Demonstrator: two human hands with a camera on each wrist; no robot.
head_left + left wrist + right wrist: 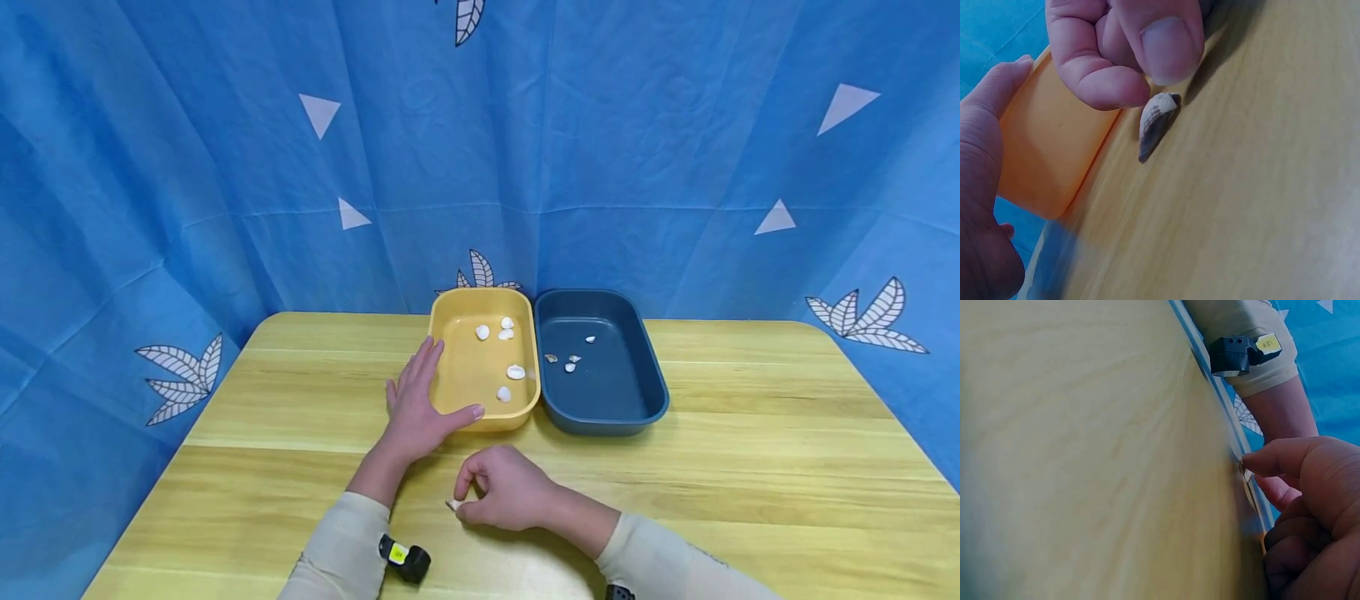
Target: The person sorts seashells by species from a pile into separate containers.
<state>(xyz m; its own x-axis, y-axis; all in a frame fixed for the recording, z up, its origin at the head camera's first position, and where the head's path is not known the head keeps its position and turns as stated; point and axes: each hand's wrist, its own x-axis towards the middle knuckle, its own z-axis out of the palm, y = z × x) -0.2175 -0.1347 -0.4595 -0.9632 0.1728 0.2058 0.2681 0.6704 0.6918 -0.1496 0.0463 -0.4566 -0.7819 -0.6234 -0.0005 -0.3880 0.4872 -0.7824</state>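
Note:
My right hand (506,492) is just above the table, in front of the yellow tray. Its thumb and index finger pinch a small seashell (1157,122), white on one side and dark brown on the other, tapering to a point. In the head view only a bit of that shell shows beside the fingertips. With fingers spread, my left hand (418,412) rests against the left side and near corner of the yellow tray (459,392). Several white seashells (515,372) lie inside that tray. Smaller shells (570,367), some brownish, lie in the dark blue tray (607,392).
Both trays stand side by side, touching, near the back edge of the wooden table (750,450). A blue patterned curtain (600,150) hangs behind and beside the table. A black wrist camera (408,562) sits on the left sleeve.

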